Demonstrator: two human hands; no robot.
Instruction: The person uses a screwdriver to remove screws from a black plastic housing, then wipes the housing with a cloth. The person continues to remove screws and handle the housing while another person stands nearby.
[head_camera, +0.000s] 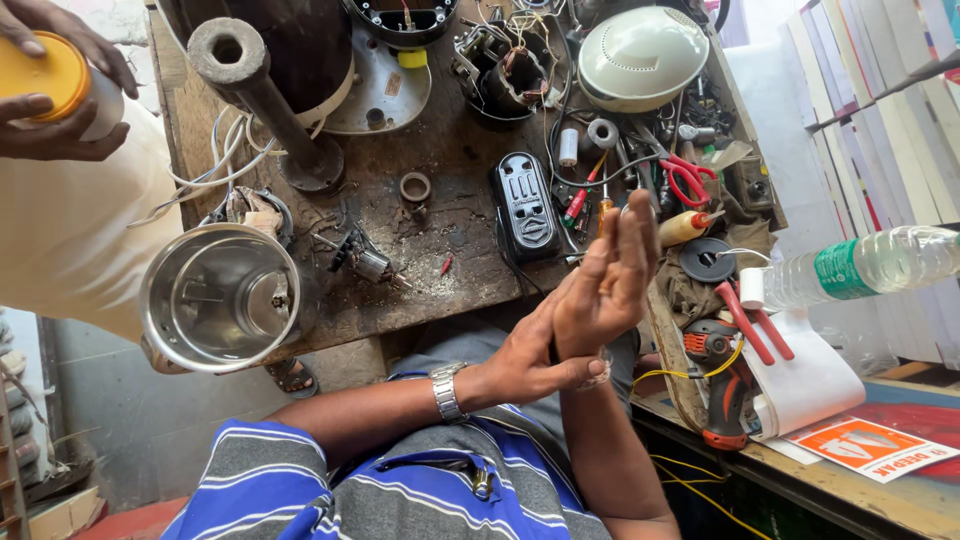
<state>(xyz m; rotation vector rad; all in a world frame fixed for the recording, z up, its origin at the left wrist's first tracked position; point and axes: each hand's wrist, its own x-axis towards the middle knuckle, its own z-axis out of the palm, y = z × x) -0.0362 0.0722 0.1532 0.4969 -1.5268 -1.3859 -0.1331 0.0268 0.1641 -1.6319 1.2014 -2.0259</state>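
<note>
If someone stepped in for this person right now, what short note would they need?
Left hand: pressed against the right hand, gripping its base.
Right hand: raised, fingers upright; whether it holds anything is unclear.
Nearby: black ribbed plastic cover and small orange-handled screwdriver lie on the cluttered wooden workbench; steel mixer jar sits at its left edge.
Another person's hands hold a yellow-lidded container.

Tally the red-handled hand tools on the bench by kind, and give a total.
Red-handled scissors: 1
Red-handled pliers: 1
Red-handled screwdriver: 1
Total: 3
</note>
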